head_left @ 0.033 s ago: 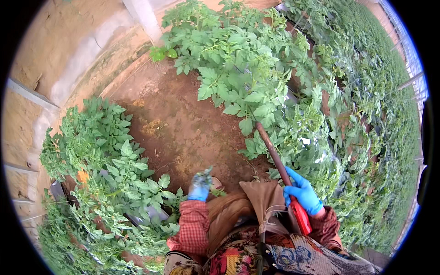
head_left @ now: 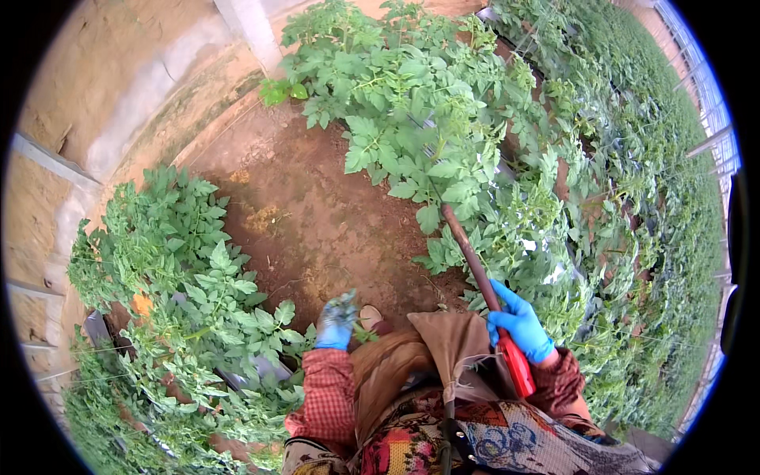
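Looking down past your patterned clothing and the brown apron, you have both hands in blue gloves. Your right hand has its grip wrapped tight around a long tool, fingers curled over the spot where the red handle end meets the dark brownish shaft; the red end sits against your right forearm, and the shaft slants up and to the left, its far end lost among the leaves of the plant row ahead. Your left hand, coming out of a red checked sleeve, is raised just beside the leafy plants on your left, pinching some small green plant matter at the fingertips; you cannot tell more of that grip than that. Just past the left hand the tip of a shoe shows on the bare reddish-brown soil path. Beyond the path a taller bush of green plants fills the middle, and more rows run off to the right. At the far left stands a pale brick wall.
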Motion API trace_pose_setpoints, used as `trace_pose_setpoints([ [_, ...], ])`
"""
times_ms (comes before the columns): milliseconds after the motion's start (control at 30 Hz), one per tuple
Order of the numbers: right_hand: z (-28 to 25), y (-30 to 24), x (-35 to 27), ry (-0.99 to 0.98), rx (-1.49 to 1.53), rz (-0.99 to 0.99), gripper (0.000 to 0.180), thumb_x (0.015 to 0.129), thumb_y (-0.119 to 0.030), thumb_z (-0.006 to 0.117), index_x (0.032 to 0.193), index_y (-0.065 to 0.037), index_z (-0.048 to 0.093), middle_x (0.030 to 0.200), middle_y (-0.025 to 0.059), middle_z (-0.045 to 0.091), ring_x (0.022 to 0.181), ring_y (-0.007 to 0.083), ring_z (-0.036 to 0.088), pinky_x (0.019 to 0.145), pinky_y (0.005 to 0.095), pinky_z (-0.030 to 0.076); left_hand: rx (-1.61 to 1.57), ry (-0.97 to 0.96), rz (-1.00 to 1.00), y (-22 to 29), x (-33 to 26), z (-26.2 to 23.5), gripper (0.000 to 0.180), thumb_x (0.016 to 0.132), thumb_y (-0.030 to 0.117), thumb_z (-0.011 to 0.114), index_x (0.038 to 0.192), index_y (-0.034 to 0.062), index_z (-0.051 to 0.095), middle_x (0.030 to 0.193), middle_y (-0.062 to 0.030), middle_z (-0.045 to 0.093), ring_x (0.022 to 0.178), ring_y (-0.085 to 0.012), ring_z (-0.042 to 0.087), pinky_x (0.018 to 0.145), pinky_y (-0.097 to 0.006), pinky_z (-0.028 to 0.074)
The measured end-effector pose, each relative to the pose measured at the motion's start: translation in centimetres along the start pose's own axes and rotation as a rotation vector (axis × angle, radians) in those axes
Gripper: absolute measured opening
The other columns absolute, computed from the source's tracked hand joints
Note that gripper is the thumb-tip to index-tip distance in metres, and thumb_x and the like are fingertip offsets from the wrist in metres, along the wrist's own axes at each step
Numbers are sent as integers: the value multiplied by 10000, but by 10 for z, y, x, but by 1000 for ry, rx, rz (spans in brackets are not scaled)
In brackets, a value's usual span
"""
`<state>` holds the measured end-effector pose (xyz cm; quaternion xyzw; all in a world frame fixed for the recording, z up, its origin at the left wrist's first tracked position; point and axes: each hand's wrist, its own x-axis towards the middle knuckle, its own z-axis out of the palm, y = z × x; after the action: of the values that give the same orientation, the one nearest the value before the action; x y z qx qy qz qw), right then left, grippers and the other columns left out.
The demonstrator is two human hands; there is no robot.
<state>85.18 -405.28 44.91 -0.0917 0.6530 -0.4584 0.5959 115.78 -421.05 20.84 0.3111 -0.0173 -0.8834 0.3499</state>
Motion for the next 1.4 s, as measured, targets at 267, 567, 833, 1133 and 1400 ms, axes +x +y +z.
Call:
trace_pose_setpoints([
  [267,62,-26,176,85,191,-75,626,821,8,504,1391,-79,262,675,65,533,528,169,538,434,316,475,33,190,251,116,-67,-34,246,752,221,652,942,77,590,997,-62,594,566,-119,396,499,-249,327],
  [567,37,-74,365,199,36,102,226,798,-26,521,1011,-27,445,602,104,520,449,239,519,395,377,441,15,483,72,137,-19,4,206,877,278,545,936,98,626,1012,-77,661,500,-89,399,499,-228,349],
  [833,37,-123,422,208,169,203,241,809,-48,524,1042,-66,462,624,117,537,463,242,523,413,378,453,50,489,71,158,74,48,257,889,268,514,1054,91,602,1084,-98,638,481,-78,315,443,-214,270],
  [1133,71,-164,424,237,371,302,229,852,-93,520,1064,-101,435,693,61,535,535,174,532,455,310,470,0,654,29,181,133,53,231,886,249,507,1027,86,591,1083,-88,632,503,-76,344,457,-213,283],
  [1400,119,-185,426,266,398,296,70,869,-128,489,884,-67,460,624,59,515,511,185,513,470,312,470,41,471,3,251,155,51,322,878,237,514,1140,62,581,1131,-93,615,482,-64,309,447,-202,272],
])
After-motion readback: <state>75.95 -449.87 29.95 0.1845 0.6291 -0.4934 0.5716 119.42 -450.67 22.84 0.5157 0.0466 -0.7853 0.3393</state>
